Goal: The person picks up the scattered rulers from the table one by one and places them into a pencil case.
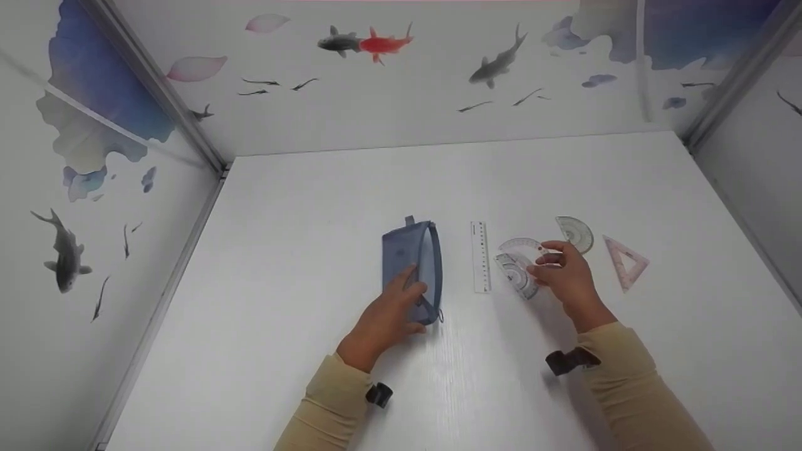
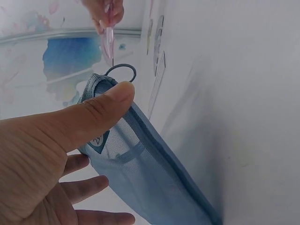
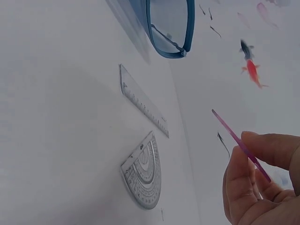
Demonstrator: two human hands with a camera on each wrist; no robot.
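My left hand (image 1: pixel 387 314) grips a blue mesh zip pouch (image 1: pixel 398 250) by its near end, thumb on the rim beside the zip's pull ring (image 2: pixel 123 65). The pouch's mouth gapes to the right. Between thumb and fingertips, my right hand (image 1: pixel 571 282) pinches a clear pink protractor (image 1: pixel 520 242), seen edge-on as a thin pink strip in the right wrist view. It is raised over the table, above a clear protractor (image 3: pixel 145 176) lying flat. A clear ruler (image 1: pixel 480 257) lies between the pouch and that protractor.
Beyond the right hand lies another clear protractor (image 1: pixel 578 233), with a pink set square (image 1: pixel 626 264) to its right. White panels printed with fish (image 1: pixel 385 44) stand along the back and sides of the white table (image 1: pixel 301 207).
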